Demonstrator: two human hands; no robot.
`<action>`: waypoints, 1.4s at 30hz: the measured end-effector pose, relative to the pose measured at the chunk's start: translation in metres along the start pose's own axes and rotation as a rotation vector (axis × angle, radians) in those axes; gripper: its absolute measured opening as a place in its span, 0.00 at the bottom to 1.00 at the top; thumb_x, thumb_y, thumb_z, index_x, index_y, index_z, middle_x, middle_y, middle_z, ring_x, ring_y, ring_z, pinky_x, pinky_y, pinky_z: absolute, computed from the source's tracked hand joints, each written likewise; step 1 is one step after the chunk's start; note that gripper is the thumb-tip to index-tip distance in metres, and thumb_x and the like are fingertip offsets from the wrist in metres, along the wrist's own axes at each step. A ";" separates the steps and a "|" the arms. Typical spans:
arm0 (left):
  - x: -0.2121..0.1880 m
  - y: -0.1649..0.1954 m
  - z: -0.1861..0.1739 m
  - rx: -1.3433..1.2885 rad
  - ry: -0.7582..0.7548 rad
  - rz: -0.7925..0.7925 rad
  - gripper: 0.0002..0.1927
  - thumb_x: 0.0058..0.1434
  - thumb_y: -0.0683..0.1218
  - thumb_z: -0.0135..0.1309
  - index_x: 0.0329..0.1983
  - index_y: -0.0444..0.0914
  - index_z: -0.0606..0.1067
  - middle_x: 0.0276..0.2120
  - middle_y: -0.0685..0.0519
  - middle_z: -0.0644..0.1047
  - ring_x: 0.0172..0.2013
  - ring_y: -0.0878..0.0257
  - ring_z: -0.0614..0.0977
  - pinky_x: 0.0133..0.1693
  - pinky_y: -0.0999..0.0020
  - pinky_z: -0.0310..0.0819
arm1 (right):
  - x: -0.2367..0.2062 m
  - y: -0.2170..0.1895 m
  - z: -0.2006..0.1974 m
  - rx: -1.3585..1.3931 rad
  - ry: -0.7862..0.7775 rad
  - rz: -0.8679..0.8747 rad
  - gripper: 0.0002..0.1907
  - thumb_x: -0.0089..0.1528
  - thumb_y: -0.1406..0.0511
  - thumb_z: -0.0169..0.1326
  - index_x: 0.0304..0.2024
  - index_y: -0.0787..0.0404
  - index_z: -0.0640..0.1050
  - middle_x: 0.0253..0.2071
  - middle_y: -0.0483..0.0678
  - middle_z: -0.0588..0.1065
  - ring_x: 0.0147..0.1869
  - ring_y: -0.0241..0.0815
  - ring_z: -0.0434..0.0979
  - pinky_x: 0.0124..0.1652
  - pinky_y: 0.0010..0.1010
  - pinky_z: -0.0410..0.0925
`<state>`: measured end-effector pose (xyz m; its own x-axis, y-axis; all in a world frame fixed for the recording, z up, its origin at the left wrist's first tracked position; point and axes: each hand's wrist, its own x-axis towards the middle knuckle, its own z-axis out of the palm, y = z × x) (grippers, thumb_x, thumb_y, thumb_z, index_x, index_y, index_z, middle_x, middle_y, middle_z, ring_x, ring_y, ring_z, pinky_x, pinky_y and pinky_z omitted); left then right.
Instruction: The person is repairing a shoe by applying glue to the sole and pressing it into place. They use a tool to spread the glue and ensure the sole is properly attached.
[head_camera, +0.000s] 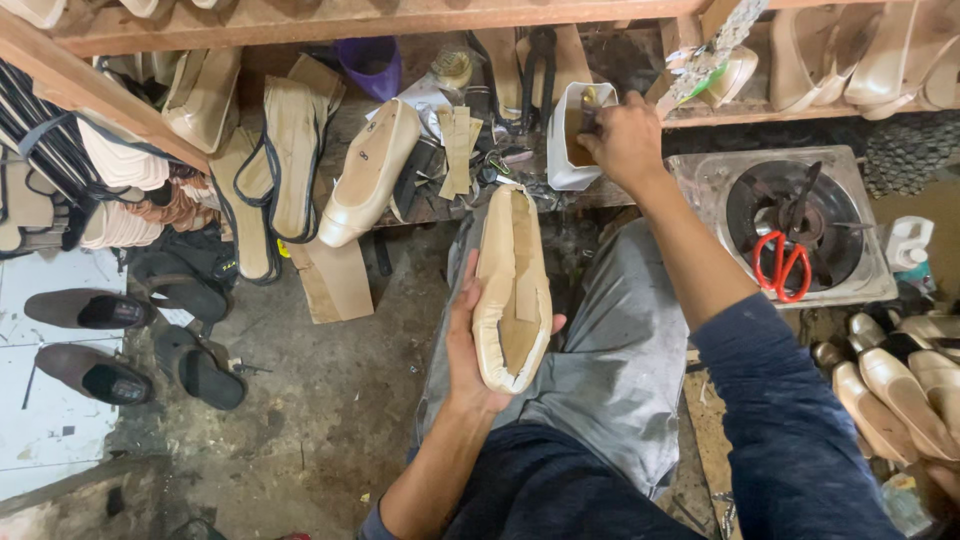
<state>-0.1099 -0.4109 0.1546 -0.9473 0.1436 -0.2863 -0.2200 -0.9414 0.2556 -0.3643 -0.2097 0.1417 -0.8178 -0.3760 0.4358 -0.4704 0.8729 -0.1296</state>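
Note:
My left hand (466, 345) grips a beige shoe upper on a last (512, 290), held sole side up over my lap, with a tan insole board showing along its bottom. My right hand (624, 138) reaches forward to a white plastic container (570, 150) holding brownish glue, its fingers closed on a small brush handle (586, 108) dipped in it. The container stands on a cluttered low wooden bench (420, 205).
A beige shoe (368, 175) and sole pieces lie on the bench. Red-handled scissors (782, 266) rest on a small stove (790, 225) at right. Beige shoes (900, 385) pile at lower right. Dark shoes (95, 340) and sandals sit left on the floor.

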 end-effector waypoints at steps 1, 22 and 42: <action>0.001 0.000 -0.002 0.002 -0.028 0.017 0.38 0.69 0.60 0.44 0.80 0.54 0.48 0.63 0.46 0.70 0.56 0.49 0.77 0.51 0.37 0.76 | 0.002 -0.002 -0.002 -0.029 0.012 -0.050 0.17 0.46 0.60 0.72 0.33 0.62 0.84 0.34 0.61 0.76 0.43 0.64 0.76 0.43 0.50 0.69; -0.006 -0.020 0.048 0.211 -0.217 0.360 0.40 0.75 0.56 0.44 0.85 0.44 0.45 0.77 0.43 0.58 0.71 0.48 0.67 0.69 0.50 0.67 | -0.136 -0.155 -0.156 1.029 0.196 0.320 0.09 0.67 0.74 0.59 0.51 0.69 0.78 0.47 0.50 0.78 0.46 0.38 0.79 0.42 0.27 0.77; -0.038 -0.011 0.068 0.227 -0.245 0.229 0.44 0.69 0.60 0.46 0.83 0.51 0.42 0.73 0.41 0.60 0.63 0.45 0.73 0.53 0.45 0.79 | -0.124 -0.138 -0.192 0.723 0.139 -0.099 0.08 0.67 0.74 0.59 0.48 0.69 0.77 0.45 0.56 0.77 0.46 0.47 0.81 0.47 0.30 0.72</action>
<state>-0.0877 -0.3852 0.2256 -0.9992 0.0321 0.0234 -0.0164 -0.8701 0.4926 -0.1344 -0.2242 0.2768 -0.7336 -0.3575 0.5779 -0.6795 0.3963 -0.6174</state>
